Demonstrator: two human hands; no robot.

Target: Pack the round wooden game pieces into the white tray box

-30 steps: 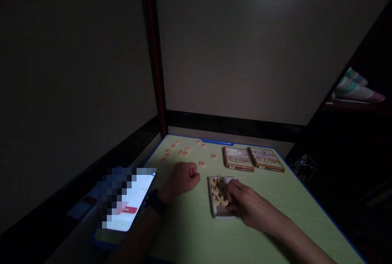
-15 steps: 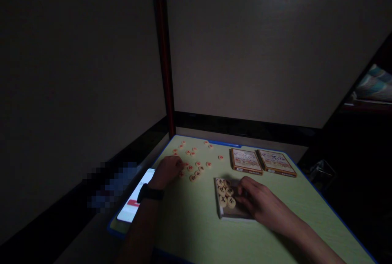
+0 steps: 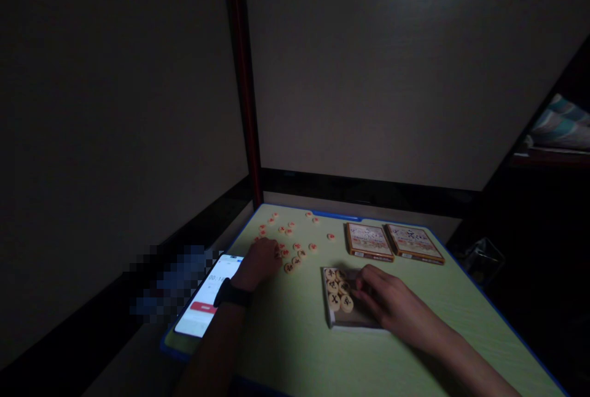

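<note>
Pale round game discs with red marks (image 3: pixel 295 248) are scattered on a green tabletop (image 3: pixel 295 335).

Loosely curled, the left hand (image 3: pixel 262 260) is laid on the nearest discs, which could be knocked off the table's near edge by a sweep. Fingers together, the right hand (image 3: pixel 386 303) is rested in a shallow open box (image 3: pixel 343 317) beside black-marked discs (image 3: pixel 338 291).

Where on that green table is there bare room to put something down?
The near edge of the table, between the left hand and the small tray, is bare. So is the right side, below the two boxes. The far left corner is crowded with loose round pieces; a phone fills the left edge.
</note>
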